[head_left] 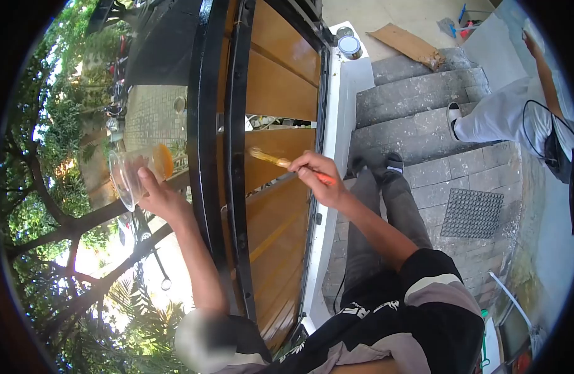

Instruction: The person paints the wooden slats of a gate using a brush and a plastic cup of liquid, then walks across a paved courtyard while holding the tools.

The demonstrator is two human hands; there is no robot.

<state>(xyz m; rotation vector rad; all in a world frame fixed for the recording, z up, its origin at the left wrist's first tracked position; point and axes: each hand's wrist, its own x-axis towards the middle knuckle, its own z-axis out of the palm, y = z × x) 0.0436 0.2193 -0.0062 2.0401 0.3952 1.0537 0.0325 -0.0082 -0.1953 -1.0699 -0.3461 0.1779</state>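
In the head view my right hand is closed round the orange handle of a paintbrush. The bristles point left and lie at or close to a brown slat of the black-framed panel; whether they touch it is unclear. Beyond the black frame, at the left, my left hand grips a clear plastic cup with yellow-orange liquid in it. The cup is tilted in the view.
Two cans, one of them a metal can, stand on the white ledge. Flat cardboard lies near the grey steps. Another person stands at the right. A rubber mat lies on the paving.
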